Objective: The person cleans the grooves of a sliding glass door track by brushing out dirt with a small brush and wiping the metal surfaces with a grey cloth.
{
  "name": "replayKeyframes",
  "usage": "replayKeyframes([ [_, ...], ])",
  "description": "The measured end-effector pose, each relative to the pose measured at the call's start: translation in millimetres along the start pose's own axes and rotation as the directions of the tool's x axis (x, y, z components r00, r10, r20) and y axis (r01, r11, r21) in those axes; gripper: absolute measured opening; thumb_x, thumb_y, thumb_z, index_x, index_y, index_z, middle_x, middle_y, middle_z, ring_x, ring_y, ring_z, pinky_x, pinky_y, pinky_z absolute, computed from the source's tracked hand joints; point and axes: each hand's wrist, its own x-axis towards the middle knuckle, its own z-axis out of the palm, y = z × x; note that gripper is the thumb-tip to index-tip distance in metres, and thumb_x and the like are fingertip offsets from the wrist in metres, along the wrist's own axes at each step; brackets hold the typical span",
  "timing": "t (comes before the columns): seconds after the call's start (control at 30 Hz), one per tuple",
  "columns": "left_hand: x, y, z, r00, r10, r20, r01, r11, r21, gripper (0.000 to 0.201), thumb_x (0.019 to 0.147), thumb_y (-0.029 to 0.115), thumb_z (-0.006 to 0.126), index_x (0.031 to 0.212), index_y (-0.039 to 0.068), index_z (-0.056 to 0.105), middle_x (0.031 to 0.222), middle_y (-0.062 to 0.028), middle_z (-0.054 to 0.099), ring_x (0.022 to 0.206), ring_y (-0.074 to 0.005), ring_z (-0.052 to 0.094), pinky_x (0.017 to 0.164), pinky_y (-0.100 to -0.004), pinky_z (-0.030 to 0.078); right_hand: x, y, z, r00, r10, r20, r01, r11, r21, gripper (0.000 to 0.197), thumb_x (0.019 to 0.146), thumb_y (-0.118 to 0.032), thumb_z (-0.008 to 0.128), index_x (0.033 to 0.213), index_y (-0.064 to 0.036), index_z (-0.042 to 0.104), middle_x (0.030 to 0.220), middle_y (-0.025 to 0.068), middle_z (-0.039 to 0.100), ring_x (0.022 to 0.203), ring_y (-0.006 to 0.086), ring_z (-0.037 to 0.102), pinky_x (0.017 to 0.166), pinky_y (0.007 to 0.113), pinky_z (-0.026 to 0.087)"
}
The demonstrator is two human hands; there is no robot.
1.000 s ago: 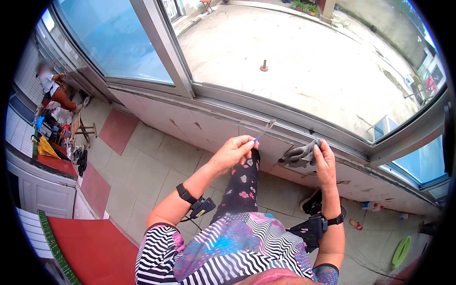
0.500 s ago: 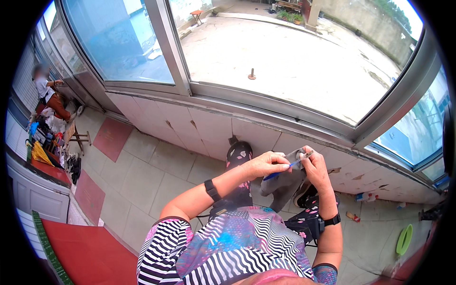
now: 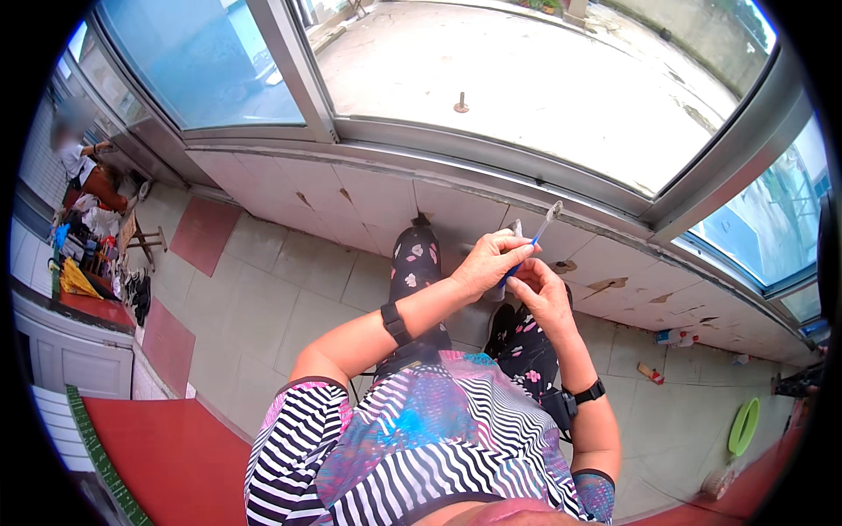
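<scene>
My left hand (image 3: 485, 266) is closed, thumb and forefinger pinching a thin blue-handled stick tool (image 3: 545, 224). Its pale shaft and grey-brown tip point up toward the window; the exact kind is unclear. Just below and to the right, my right hand (image 3: 545, 298) is closed, thumb and fingertips pressed together beside the lower blue part. What they pinch is hidden. Behind both hands is a soft grey piece (image 3: 516, 228), perhaps fabric, mostly covered by the fingers.
In front stands a low tiled wall (image 3: 368, 206) beneath a metal-framed window (image 3: 491, 145). A red table (image 3: 162, 447) is at lower left, a green basin (image 3: 745, 426) on the floor at right. Far left, another person (image 3: 83, 167) is near a wooden stool (image 3: 143, 241) and piled goods.
Both hands have moved left and slightly up. The stick tool has swung from a low slant to pointing upward. My right hand has dropped below its tip, and less of the grey piece shows.
</scene>
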Motion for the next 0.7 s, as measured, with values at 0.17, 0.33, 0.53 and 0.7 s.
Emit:
replayKeyframes([
  [0.17,0.1,-1.6,-19.3,0.997,-0.058,-0.044,0.058,0.998,-0.007,0.033,0.101,0.029,0.064,0.109,-0.001,0.075,0.100,-0.0018,0.058,0.098,-0.0119,0.060,0.089,-0.0273,0.048,28.1,6.0,13.3,0.992,0.109,0.056,-0.114,0.990,0.089,0.023,0.096,-0.021,0.069,0.109,-0.0032,0.065,0.082,-0.0048,0.064,0.070,0.0035,0.055,0.064,0.022,0.047],
  [0.33,-13.9,-9.8,-71.8,0.964,-0.257,-0.068,0.252,0.965,-0.077,0.032,0.102,0.026,0.061,0.122,0.003,0.070,0.116,-0.0027,0.066,0.105,-0.0105,0.059,0.094,-0.0281,0.047,50.3,1.0,20.6,0.996,-0.041,0.079,0.046,0.997,-0.059,0.012,0.101,-0.012,0.057,0.100,-0.0004,0.060,0.082,0.0012,0.065,0.071,0.0073,0.060,0.070,0.025,0.052],
  [0.53,-30.7,-60.1,-132.7,0.901,-0.433,-0.011,0.433,0.900,0.045,0.032,0.100,0.018,0.061,0.127,0.004,0.068,0.115,-0.0010,0.068,0.105,-0.0084,0.058,0.093,-0.0260,0.046,85.2,-26.8,21.5,0.991,-0.072,0.116,0.110,0.925,-0.363,0.019,0.102,-0.009,0.053,0.116,-0.0012,0.064,0.077,0.0073,0.061,0.066,0.0131,0.056,0.067,0.030,0.050],
  [0.7,-18.4,-109.9,-156.4,0.798,-0.579,0.168,0.512,0.798,0.318,0.033,0.097,0.026,0.064,0.121,0.005,0.072,0.110,-0.0095,0.072,0.102,-0.0167,0.064,0.090,-0.0312,0.050,141.1,-45.9,43.7,0.953,-0.242,0.184,0.301,0.835,-0.460,0.035,0.099,-0.006,0.055,0.133,-0.0062,0.061,0.107,0.0183,0.070,0.085,0.0319,0.068,0.078,0.036,0.053],
])
